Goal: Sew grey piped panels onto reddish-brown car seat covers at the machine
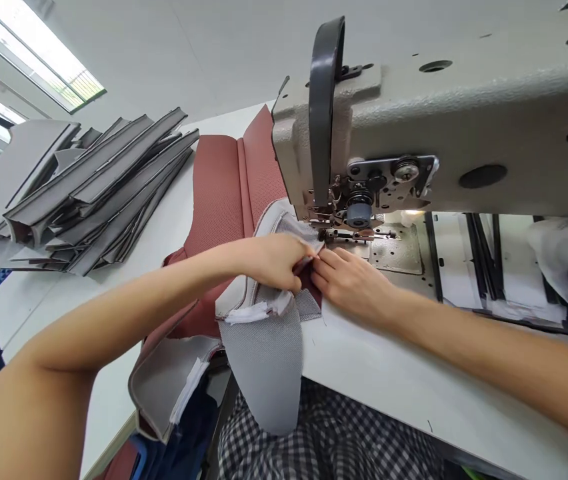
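A cover of red and grey fabric (219, 190) lies under the head of a sewing machine (359, 133) and hangs over the table's front edge. My left hand (280, 260) is closed, pinching a fold of this cover just in front of the needle area. Close beside it, my right hand (347, 280) rests with bent fingers on the edge of the same fabric, the fingertips meeting those of my left hand. A grey mesh flap (269, 367) drops toward my lap. White strips (249, 313) run along the seams. The needle tip is hidden behind machine parts.
Several folded grey fabric pieces (109, 187) are stacked on the white table (364, 373) to the left. Black strips (487, 257) and a whitish plastic bag (564, 260) are at the right, beyond the machine bed. A checked cloth (324, 433) covers my lap.
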{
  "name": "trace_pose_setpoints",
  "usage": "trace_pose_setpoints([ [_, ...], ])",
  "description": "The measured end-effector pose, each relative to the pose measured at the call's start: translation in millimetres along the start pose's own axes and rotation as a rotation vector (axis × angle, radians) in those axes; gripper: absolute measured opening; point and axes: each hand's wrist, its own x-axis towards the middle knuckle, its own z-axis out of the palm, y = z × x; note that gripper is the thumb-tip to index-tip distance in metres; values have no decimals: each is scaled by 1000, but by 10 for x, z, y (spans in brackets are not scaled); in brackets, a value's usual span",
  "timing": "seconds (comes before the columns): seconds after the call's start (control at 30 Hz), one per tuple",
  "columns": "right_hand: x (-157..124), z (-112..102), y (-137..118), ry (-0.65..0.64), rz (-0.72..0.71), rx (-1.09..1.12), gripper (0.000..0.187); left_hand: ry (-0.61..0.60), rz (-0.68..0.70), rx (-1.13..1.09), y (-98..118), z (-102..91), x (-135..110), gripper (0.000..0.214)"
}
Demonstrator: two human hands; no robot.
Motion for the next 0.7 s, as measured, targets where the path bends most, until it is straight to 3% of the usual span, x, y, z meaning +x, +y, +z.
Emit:
trace_pose_setpoints([
  [0.13,-231,-131,-536,-10,177,72,36,128,-17,9,126,240,-57,13],
  [0.23,-288,-154,-750,4,235,192,37,153,-55,17,174,359,-36,16],
  [0.4,-252,-117,-788,-18,202,212,28,186,-44,3,150,433,-2,22],
  [0.7,-228,-124,-808,10,203,193,35,186,65,-186,23,464,32,10],
])
